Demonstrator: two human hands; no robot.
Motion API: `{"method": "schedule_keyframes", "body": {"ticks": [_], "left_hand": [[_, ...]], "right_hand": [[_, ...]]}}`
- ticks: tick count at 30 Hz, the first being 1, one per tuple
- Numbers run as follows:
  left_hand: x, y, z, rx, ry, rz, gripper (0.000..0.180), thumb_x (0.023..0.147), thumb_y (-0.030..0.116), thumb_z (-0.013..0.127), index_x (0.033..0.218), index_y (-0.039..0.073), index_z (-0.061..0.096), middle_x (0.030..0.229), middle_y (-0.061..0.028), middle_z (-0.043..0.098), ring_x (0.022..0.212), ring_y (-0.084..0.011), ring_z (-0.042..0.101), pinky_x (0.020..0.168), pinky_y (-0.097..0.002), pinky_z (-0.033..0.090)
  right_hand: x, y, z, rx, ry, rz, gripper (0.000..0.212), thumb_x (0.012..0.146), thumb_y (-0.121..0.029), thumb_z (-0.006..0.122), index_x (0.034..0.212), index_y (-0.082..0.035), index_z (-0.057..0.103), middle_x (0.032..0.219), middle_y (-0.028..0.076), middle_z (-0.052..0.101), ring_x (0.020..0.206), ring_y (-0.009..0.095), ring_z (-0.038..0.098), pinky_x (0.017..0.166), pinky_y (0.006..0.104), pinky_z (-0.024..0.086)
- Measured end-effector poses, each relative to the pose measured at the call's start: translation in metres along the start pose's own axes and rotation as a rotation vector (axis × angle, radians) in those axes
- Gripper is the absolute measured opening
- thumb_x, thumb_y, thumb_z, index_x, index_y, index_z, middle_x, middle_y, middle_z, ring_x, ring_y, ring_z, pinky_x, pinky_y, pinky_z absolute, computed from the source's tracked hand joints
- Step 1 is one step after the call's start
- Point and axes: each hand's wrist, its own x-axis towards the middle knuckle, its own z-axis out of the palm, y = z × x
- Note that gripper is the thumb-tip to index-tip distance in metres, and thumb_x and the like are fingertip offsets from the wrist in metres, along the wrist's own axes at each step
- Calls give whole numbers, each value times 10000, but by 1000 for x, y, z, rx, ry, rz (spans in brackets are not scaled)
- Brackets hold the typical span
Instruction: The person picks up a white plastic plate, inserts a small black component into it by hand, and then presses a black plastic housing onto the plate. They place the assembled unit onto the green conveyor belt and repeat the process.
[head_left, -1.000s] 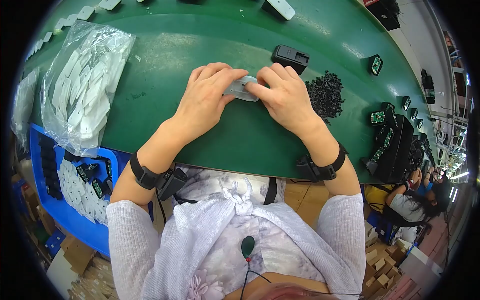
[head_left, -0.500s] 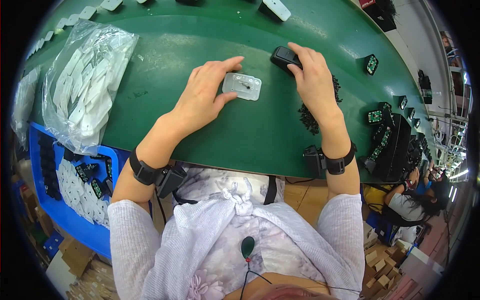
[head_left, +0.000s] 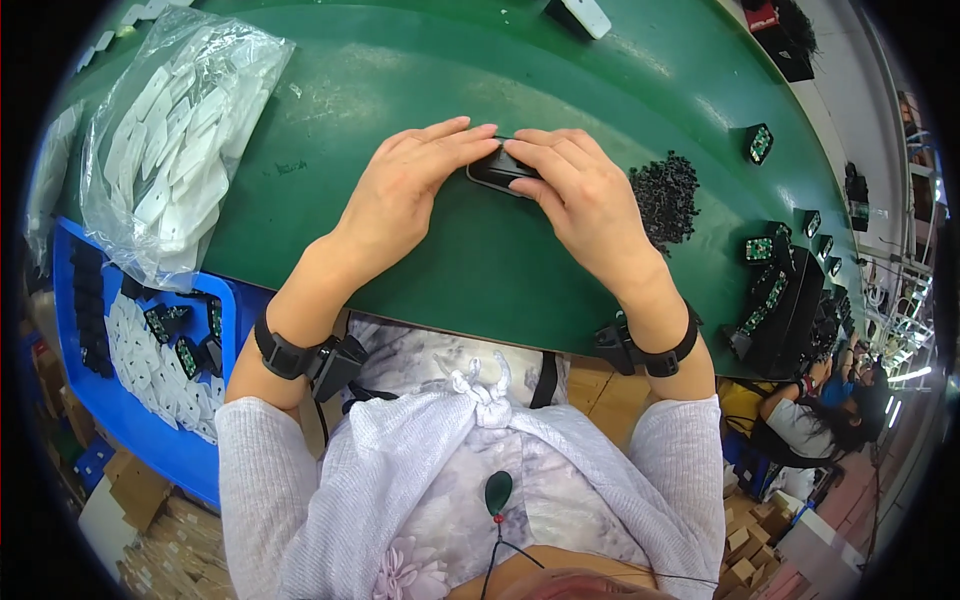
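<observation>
A black plastic casing [head_left: 497, 172] lies on the green table in front of me, and both hands are on it. My left hand [head_left: 400, 190] presses its fingertips on the far left edge, its thumb hidden behind the hand. My right hand [head_left: 578, 195] grips the right side, fingers over the top and thumb along the near edge. The pale plastic cover is out of sight; the casing sits about where it lay. To the right of my right hand is a pile of small black parts [head_left: 665, 200].
A clear bag of white plastic covers [head_left: 175, 150] lies at the left. Below it stands a blue tray [head_left: 150, 440] holding white covers and black pieces. Black casings with green circuit boards [head_left: 760, 250] stand along the right, beside a black box [head_left: 790, 310]. Another person [head_left: 810, 415] sits at far right.
My right hand has brought the black casing left and nearer, over the place of the pale cover, which no longer shows. My left hand has shifted onto the casing.
</observation>
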Motion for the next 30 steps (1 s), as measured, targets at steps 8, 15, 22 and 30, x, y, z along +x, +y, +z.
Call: {"method": "schedule_keyframes", "body": {"ticks": [8,15,22,30], "left_hand": [[-8,-2,5,217,-34,26,501,782,-66,464,1233,117,583,1304,-29,557,1224,-219,504,1021,-374,371],[-6,9,6,433,-47,10,497,788,-36,475,1239,143,586,1314,7,549,1203,-188,520,1006,-379,380],[-4,11,13,440,8,59,486,755,42,609,1230,145,588,1288,-9,565,1148,-185,549,988,-375,387],[9,13,14,-505,125,-487,263,846,90,643,1083,-18,605,922,-99,675,810,-148,640,676,-279,513]], "right_hand": [[-8,0,22,-131,75,-26,364,708,-37,703,1066,-34,636,1060,91,632,913,271,601,745,341,518],[-13,-2,32,-216,167,18,389,675,-18,705,1058,-71,662,1070,75,635,889,249,608,696,310,526],[-12,-2,22,-26,150,107,326,710,-16,692,1032,-63,661,1034,78,642,875,256,606,747,296,508],[1,8,9,1035,175,451,398,894,-121,613,1259,-4,508,1168,87,582,1063,144,542,934,268,418]]}}
